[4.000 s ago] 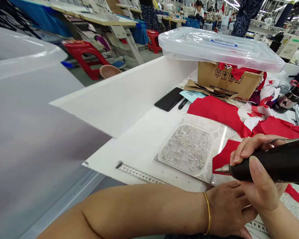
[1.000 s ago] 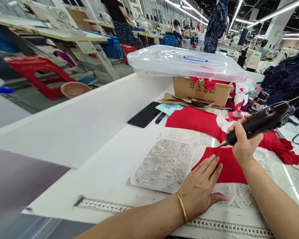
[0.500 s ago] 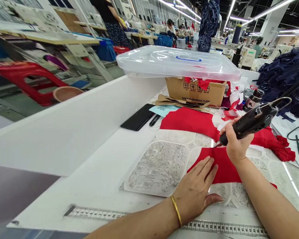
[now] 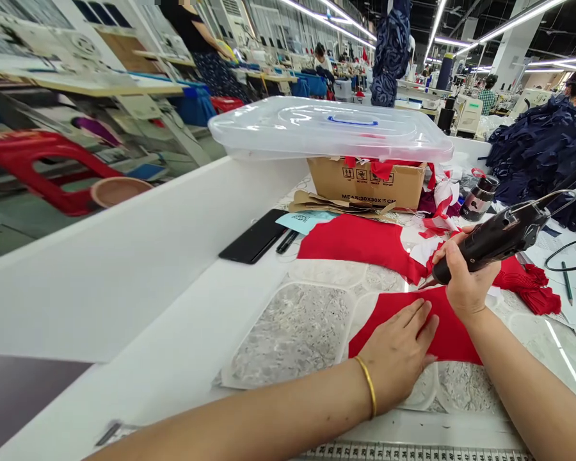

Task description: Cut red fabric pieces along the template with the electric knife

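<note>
On the white desk [image 4: 125,282], the left hand [image 4: 397,356] lies spread on a red cloth [image 4: 456,336] over a patterned mat [image 4: 288,339]. The right hand [image 4: 466,282] closes around a black tool [image 4: 502,238]. If the cloth slips, the tool tip could catch it.

Red fabric [image 4: 454,336] partly hidden under hands [image 4: 398,358] [image 4: 465,282], measuring tape [image 4: 413,453] cut off below

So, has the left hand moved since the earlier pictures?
Yes: the left hand has moved up onto the red fabric, further over the patterned mat.
</note>
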Action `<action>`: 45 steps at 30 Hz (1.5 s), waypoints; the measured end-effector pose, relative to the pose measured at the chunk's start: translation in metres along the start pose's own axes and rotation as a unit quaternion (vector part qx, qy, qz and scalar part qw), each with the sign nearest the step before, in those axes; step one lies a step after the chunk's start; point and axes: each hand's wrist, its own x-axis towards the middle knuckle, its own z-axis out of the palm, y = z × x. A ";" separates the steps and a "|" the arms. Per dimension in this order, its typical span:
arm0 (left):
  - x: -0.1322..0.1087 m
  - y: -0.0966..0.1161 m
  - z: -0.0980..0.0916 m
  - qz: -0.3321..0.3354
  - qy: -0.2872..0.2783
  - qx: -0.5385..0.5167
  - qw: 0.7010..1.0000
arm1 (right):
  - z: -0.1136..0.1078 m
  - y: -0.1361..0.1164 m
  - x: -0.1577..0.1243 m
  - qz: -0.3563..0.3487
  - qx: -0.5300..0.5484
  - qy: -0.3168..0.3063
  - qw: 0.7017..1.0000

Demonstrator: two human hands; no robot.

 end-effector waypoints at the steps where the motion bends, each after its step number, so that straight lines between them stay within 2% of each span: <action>1: 0.005 -0.001 0.004 -0.003 0.008 0.002 1.000 | 0.001 0.000 -0.001 -0.002 0.007 0.005 1.000; 4: 0.012 -0.004 0.016 -0.002 0.026 0.007 1.000 | 0.002 -0.001 -0.003 0.003 0.022 0.004 1.000; 7: 0.009 -0.005 0.023 0.003 0.041 0.019 0.999 | 0.001 0.000 -0.004 0.016 0.020 -0.006 1.000; 19: 0.006 -0.004 0.021 0.020 0.077 0.040 0.996 | -0.003 -0.003 -0.005 0.008 0.031 -0.025 0.999; 29: 0.005 -0.003 0.023 0.009 0.064 0.003 0.998 | -0.006 0.003 -0.005 0.022 0.001 -0.022 1.000; 33: 0.005 -0.004 0.025 0.005 0.058 0.009 0.998 | -0.010 0.004 0.000 -0.008 -0.007 0.004 1.000; 37: 0.005 -0.004 0.024 -0.001 0.060 0.020 0.998 | -0.016 0.002 0.006 -0.002 -0.009 0.026 1.000; 45: 0.004 -0.004 0.022 -0.002 0.041 0.014 0.999 | -0.017 0.000 0.004 0.001 -0.007 0.006 1.000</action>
